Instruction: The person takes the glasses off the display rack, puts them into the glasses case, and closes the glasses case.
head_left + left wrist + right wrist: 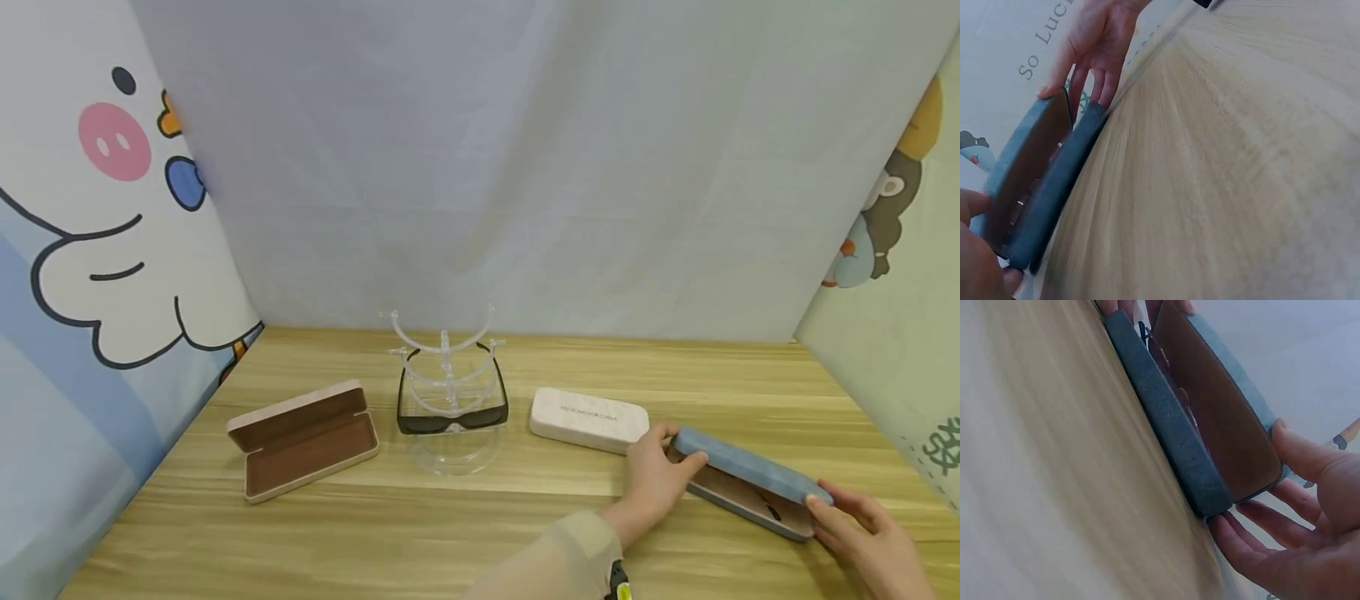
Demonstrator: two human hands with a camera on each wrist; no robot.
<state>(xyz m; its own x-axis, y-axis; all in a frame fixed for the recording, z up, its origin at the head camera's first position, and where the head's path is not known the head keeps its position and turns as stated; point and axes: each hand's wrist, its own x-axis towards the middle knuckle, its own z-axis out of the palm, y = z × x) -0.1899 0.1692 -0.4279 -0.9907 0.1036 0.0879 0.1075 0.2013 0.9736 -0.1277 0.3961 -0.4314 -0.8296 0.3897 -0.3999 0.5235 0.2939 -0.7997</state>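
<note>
A blue glasses case (750, 463) lies slanted on the table at the right, its lid partly raised. My left hand (651, 477) holds the near-left end, thumb on the lid's edge. At the other end my right hand (870, 535) grips the case, with the thumb (1300, 453) on the lid and fingers around the end and low by the base. Inside, against a brown lining (1216, 394), a pair of thin-framed glasses (1184, 397) shows in part; the base wall hides the rest.
A closed white glasses case (588, 417) lies left of the blue one, close to my left hand. Black sunglasses (453, 421) hang on a clear tiered stand (444, 367) mid-table. Farther left, an open case (311, 458) shows its brown inside. A pale curtain (525, 167) hangs behind.
</note>
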